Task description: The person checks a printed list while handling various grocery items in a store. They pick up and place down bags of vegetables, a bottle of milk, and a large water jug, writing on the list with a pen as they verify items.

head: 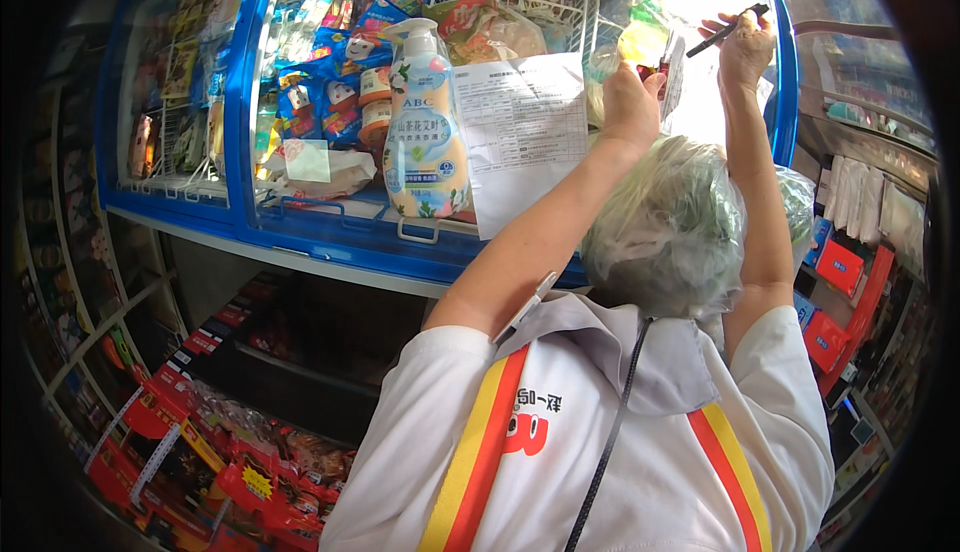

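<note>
My right hand (pixel 748 49) grips a black marker pen (pixel 712 40), held slantwise above a brightly sunlit white surface (pixel 697 113). To its left, the fingers of my left hand (pixel 632 105) close on a small dark red object (pixel 664 71); its kind is unclear. Sheets with writing (pixel 674 64) stand beside those fingers. Under my forearms sits a clear plastic bag (pixel 667 225) with greenish contents. A printed form sheet (pixel 525 131) lies left of my left arm. Beside it is a pump bottle of laundry liquid (pixel 427 131).
The blue-framed glass-top cabinet (pixel 247 101) holds snack packets (pixel 322 101) and small tubs (pixel 375 105). Another plastic bag (pixel 795 203) is beyond my right forearm. Red packaged goods (pixel 270 477) fill a lower-left rack. Shelves with red boxes (pixel 838 267) stand at right.
</note>
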Demonstrator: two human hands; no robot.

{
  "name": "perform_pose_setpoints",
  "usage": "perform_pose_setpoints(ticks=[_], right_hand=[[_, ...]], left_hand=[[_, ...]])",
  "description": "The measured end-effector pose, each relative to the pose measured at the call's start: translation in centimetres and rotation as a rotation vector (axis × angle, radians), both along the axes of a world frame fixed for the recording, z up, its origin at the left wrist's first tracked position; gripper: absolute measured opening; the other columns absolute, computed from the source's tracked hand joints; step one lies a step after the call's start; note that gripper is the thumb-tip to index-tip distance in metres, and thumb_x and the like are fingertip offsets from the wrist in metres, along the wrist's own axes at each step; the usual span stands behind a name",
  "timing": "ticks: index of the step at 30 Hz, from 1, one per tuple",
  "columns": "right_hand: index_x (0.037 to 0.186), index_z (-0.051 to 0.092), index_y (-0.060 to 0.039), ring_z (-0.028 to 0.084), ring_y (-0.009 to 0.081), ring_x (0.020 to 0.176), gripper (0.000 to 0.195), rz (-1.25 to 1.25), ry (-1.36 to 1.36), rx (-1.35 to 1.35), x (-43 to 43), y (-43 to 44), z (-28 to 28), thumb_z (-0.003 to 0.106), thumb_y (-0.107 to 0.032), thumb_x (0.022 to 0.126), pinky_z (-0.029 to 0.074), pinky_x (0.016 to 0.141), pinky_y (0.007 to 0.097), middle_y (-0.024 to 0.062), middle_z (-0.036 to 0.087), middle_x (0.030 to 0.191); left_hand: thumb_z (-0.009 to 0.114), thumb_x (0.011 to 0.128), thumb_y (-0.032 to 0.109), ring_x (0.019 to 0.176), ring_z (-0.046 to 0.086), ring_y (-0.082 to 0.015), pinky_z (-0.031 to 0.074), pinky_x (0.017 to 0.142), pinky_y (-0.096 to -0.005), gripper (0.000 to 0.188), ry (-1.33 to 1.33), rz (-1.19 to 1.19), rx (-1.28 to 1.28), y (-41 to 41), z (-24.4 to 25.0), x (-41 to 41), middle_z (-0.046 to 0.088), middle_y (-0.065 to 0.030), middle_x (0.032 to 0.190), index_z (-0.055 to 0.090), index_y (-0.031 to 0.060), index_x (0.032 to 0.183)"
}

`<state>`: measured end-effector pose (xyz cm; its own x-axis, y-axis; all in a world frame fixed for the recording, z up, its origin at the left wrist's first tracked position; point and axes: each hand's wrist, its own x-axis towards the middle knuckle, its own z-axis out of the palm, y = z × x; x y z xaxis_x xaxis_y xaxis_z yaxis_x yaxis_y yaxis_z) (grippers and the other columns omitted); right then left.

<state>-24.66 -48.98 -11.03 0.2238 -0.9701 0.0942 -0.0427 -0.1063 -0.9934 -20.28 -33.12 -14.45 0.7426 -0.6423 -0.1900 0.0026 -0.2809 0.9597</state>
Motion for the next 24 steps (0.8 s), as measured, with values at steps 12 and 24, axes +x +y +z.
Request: perform_pose_setpoints(ticks=[12,24], right_hand=[[0.111,0.057,0.0005,0.043,0.0021,0.053,0.029,0.688,0.162,0.108,-4.5,11.0,16.2,0.051,-0.021,0.093,0.033,0.047,0.0166,0.0017,0.058,0.070],[0.098,0.057,0.0018,0.044,0.0084,0.057,0.029,1.266,0.619,0.724,-5.7,27.5,9.9,0.049,-0.026,0.094,0.038,0.052,0.0240,0.0028,0.053,0.067]], left_hand=[[0.054,0.089,0.011,0.096,0.060,-0.0240,0.050,0.077,-0.0323,0.053,-0.251,-0.202,-0.331,6.8,7.3,6.2,0.048,-0.0210,0.123,0.029,0.0002,0.135],[0.066,0.073,0.010,0.096,0.053,-0.0233,0.044,0.082,-0.0354,0.050,-1.045,-0.836,0.024,27.9,9.3,5.1,0.052,-0.0090,0.106,0.050,0.0078,0.121]])
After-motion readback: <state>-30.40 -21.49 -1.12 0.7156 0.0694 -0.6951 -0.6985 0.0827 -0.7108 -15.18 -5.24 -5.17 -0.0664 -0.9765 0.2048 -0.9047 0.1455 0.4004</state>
